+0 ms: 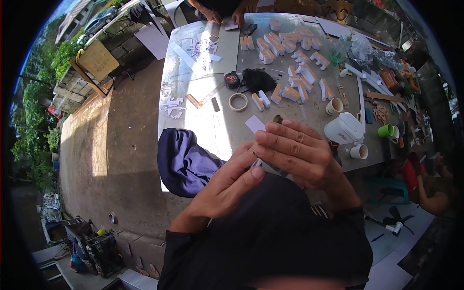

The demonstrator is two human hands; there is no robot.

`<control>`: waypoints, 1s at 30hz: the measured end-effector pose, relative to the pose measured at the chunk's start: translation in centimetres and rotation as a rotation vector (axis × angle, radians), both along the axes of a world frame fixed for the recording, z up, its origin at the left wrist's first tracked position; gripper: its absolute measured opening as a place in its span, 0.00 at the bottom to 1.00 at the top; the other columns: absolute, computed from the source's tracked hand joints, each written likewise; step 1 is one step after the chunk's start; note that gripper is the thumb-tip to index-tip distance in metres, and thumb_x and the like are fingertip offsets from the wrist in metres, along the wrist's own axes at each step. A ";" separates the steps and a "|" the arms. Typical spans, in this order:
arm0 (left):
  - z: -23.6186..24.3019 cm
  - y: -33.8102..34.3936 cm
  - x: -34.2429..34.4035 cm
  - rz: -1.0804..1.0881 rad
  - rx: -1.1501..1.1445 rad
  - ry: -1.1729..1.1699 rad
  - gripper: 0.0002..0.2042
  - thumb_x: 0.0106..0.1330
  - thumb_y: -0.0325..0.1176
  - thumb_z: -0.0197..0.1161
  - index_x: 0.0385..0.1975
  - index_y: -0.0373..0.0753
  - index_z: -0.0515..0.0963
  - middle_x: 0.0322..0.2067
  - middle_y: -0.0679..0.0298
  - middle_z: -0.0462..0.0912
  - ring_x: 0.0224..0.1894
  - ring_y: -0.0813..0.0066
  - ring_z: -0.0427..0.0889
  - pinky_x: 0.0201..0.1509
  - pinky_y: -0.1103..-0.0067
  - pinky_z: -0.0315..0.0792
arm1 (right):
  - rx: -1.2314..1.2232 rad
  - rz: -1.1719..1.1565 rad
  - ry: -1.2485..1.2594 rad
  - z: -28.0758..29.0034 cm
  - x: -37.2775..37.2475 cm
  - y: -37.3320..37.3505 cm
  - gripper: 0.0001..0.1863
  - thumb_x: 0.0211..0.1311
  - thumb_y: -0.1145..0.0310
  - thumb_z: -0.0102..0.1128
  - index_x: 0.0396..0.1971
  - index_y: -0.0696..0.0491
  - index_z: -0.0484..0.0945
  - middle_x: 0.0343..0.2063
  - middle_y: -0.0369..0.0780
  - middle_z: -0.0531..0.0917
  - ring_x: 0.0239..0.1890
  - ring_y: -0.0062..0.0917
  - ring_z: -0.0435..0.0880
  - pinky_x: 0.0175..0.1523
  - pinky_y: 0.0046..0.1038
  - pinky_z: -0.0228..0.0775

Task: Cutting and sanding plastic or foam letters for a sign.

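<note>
My left hand [229,186] and my right hand [299,154] meet in front of my chest, over the near edge of the table. The left thumb lies against a small greyish piece [257,163], which sits between the hands and is mostly covered. My right fingers are pressed together and reach across to the left fingertips. Both hands look closed around something, but its kind is hidden. Just beyond them lie a pale square card [255,124] and a small dark olive lump [278,119].
Block letters [290,92] with tan faces and white sides cover the table's far right. Tape roll [238,102], tape measure [232,79], white container [344,127] and cups [358,152] stand around. Purple cloth [186,162] hangs at left. Another person's hands [224,19] work at the far edge.
</note>
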State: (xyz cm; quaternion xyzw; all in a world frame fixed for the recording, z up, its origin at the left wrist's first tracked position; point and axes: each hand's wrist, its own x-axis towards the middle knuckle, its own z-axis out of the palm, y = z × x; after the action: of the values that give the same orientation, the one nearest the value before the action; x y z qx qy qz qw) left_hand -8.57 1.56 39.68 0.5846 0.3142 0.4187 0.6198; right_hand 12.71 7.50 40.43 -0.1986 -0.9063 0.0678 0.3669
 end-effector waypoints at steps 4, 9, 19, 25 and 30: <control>-0.4 0.4 -0.2 -0.014 -0.046 -0.022 0.22 0.77 0.34 0.48 0.67 0.31 0.63 0.65 0.53 0.63 0.71 0.61 0.59 0.73 0.71 0.51 | 0.031 -0.022 -0.038 -0.3 -0.5 -0.9 0.16 0.61 0.67 0.61 0.50 0.49 0.84 0.56 0.37 0.82 0.62 0.28 0.78 0.68 0.37 0.67; -1.1 0.8 -0.1 0.001 -0.030 -0.024 0.22 0.77 0.35 0.49 0.66 0.31 0.63 0.64 0.53 0.64 0.70 0.62 0.60 0.72 0.71 0.53 | -0.034 -0.011 0.009 -0.4 -0.3 0.4 0.18 0.61 0.71 0.59 0.51 0.49 0.83 0.57 0.39 0.82 0.62 0.28 0.78 0.67 0.36 0.68; -0.9 1.3 -0.3 -0.203 -0.303 -0.387 0.38 0.71 0.51 0.52 0.72 0.29 0.54 0.65 0.54 0.66 0.45 0.76 0.67 0.51 0.81 0.63 | -0.772 -0.220 0.596 -2.4 2.9 2.4 0.19 0.72 0.78 0.47 0.59 0.59 0.75 0.58 0.45 0.80 0.61 0.29 0.78 0.65 0.33 0.69; -1.9 1.7 0.5 -0.328 -0.446 -0.662 0.42 0.70 0.55 0.54 0.71 0.27 0.51 0.66 0.43 0.63 0.45 0.72 0.70 0.48 0.79 0.66 | -1.024 -0.050 0.833 -2.4 3.2 0.8 0.20 0.74 0.75 0.45 0.62 0.63 0.70 0.60 0.53 0.75 0.63 0.38 0.75 0.63 0.38 0.73; -2.8 1.5 1.0 -0.419 -0.506 -0.857 0.41 0.70 0.56 0.53 0.72 0.29 0.49 0.65 0.36 0.61 0.44 0.67 0.72 0.48 0.76 0.68 | -1.002 -0.032 0.853 -2.7 4.0 0.4 0.20 0.74 0.75 0.45 0.62 0.65 0.69 0.59 0.56 0.75 0.63 0.41 0.75 0.63 0.37 0.75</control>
State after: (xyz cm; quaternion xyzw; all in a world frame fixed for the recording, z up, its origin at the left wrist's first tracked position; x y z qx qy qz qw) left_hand -7.61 3.09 36.92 0.2442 0.0009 0.3982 0.8842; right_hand 16.68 7.92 37.69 -0.3147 -0.5367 0.5490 0.5581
